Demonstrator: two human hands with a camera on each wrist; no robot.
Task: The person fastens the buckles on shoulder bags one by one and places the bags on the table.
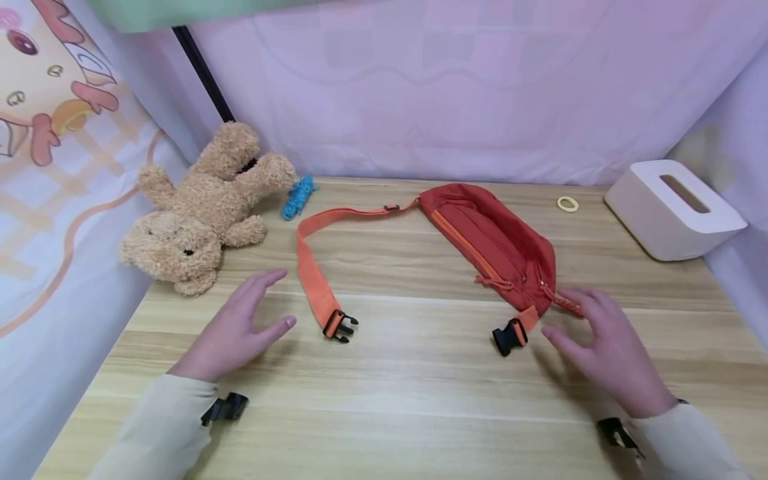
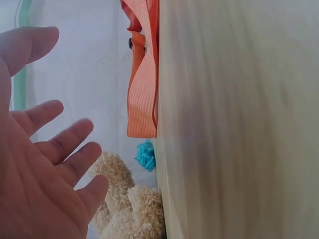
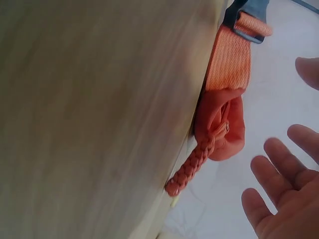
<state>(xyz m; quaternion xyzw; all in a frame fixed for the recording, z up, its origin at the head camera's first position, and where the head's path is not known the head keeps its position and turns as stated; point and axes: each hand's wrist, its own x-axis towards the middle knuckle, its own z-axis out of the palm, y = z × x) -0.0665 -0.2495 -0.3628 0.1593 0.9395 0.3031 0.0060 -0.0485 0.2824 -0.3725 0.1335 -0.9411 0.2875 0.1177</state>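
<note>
Basically nothing is joined yet: the red waist bag lies flat on the table, unbuckled, its orange strap curving out from the bag's far end and round to the near side. The pronged buckle half sits at that strap's tip, well apart from the socket half on the short tab at the bag's near end. The left hand hovers just beside the pronged half, fingers spread and relaxed, holding nothing. The right hand hovers just beside the socket half and the braided zipper pull, fingers loose, gripping nothing either. So judged from this, grabbing both halves and clicking them together is all left. Beyond the strap: teddy bear, blue yarn bit; beyond the bag: white tissue box, hair tie.
</note>
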